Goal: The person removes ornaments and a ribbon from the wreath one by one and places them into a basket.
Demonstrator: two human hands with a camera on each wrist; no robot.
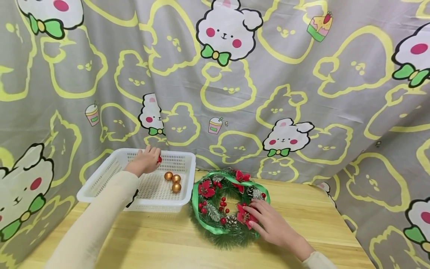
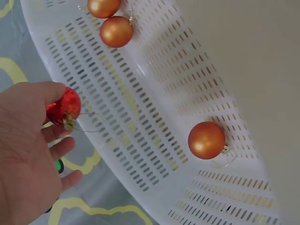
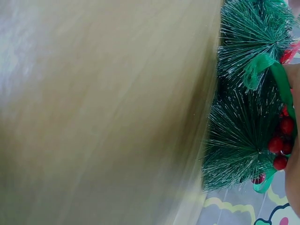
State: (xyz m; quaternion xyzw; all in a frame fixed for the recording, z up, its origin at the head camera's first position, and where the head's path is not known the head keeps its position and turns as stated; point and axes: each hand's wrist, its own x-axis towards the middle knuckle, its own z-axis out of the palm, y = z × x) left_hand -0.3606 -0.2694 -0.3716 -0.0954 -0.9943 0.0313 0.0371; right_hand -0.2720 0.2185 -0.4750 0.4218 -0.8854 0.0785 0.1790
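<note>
My left hand (image 1: 143, 161) is over the white plastic basket (image 1: 164, 203), pinching a shiny red Christmas bauble (image 2: 69, 104) between thumb and fingers. A gold cap and a thin wire loop show on the bauble in the left wrist view. Three golden-orange baubles (image 1: 176, 187) lie at the right end of the basket. To the right, a green Christmas wreath (image 1: 220, 239) lies on the table, trimmed with red flowers, berries, pinecones and a green ribbon (image 1: 215, 229). My right hand (image 1: 273, 224) rests on its right side, fingers extended over a red poinsettia flower (image 1: 244, 216).
The light wooden table (image 1: 295, 200) carries both basket and wreath, which stand close side by side. A grey patterned curtain (image 1: 231, 123) hangs right behind the table and along both sides.
</note>
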